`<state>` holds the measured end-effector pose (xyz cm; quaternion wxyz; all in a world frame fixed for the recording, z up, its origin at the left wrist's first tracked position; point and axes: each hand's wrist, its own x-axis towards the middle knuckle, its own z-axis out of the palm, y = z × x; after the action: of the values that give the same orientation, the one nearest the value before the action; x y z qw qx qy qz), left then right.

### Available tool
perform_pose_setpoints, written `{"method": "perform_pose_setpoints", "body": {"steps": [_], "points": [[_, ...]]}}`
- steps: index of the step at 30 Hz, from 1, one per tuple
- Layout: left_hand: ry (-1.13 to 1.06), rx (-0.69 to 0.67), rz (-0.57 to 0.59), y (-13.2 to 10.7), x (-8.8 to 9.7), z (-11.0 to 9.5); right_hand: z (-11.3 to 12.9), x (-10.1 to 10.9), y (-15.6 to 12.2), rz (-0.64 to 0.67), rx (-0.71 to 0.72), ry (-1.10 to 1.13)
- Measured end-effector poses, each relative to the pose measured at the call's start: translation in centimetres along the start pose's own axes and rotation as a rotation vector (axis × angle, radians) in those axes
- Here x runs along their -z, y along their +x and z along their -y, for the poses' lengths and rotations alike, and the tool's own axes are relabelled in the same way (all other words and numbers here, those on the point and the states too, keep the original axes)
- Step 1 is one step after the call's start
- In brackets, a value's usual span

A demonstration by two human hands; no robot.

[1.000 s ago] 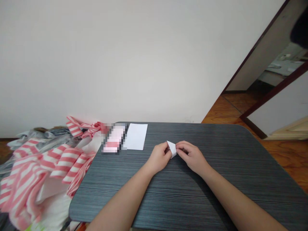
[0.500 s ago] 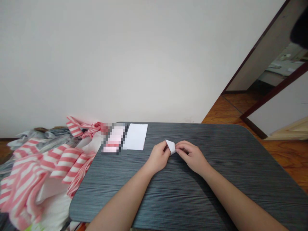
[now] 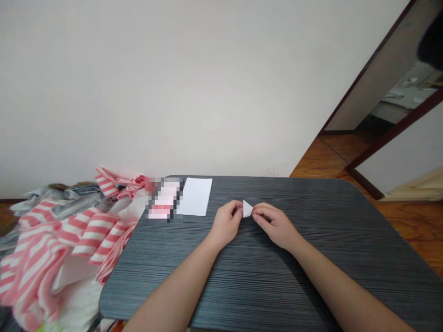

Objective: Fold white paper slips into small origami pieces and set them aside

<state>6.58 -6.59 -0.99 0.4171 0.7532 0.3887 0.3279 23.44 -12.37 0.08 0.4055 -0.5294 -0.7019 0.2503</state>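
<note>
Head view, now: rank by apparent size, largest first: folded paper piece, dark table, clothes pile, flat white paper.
1. dark table
2. clothes pile, cut off at the picture's edge
3. flat white paper
4. folded paper piece, partly hidden by fingers perhaps, but clearly smallest in view

Just below the centre of the frame, the right hand (image 3: pixel 275 225) pinched the right tip of a small folded paper (image 3: pixel 247 209). The left hand (image 3: pixel 225 226) was at its left edge; its grip was unclear. At centre-left, flat white paper (image 3: pixel 197 197) lay on the dark table (image 3: pixel 249 286). Striped cloth (image 3: pixel 93 233) was heaped lower left.
</note>
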Motion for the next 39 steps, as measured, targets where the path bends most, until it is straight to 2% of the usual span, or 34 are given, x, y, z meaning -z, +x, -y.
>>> {"method": "perform_pose_setpoints", "body": {"steps": [4,8,11,16,20,34,36,39], "points": [[0.158,-0.083,-0.027,0.0,0.2,-0.2,-0.2,0.1,-0.1,-0.012,-0.001,-0.003],[0.312,-0.175,-0.093,-0.1,0.3,-0.3,-1.0,0.0,-0.4,-0.127,-0.074,-0.020],[0.375,-0.211,-0.087,-0.2,0.3,-0.3,-1.4,0.0,-0.5,-0.187,-0.081,-0.011],[0.439,-0.237,-0.006,-0.5,0.2,-0.6,-0.9,0.6,-0.3,-0.084,0.078,-0.115],[0.467,-0.243,0.015,-0.6,0.2,-0.8,-0.6,1.0,-0.2,-0.024,0.149,-0.188],[0.503,-0.255,0.034,-0.7,0.1,-0.9,-0.5,1.4,-0.2,0.019,0.173,-0.252],[0.493,-0.252,0.014,-0.7,0.1,-1.0,-0.6,1.6,-0.2,0.033,0.171,-0.271],[0.459,-0.241,-0.085,-0.7,0.3,-1.2,-1.0,2.0,-0.3,0.028,0.150,-0.305]]}}
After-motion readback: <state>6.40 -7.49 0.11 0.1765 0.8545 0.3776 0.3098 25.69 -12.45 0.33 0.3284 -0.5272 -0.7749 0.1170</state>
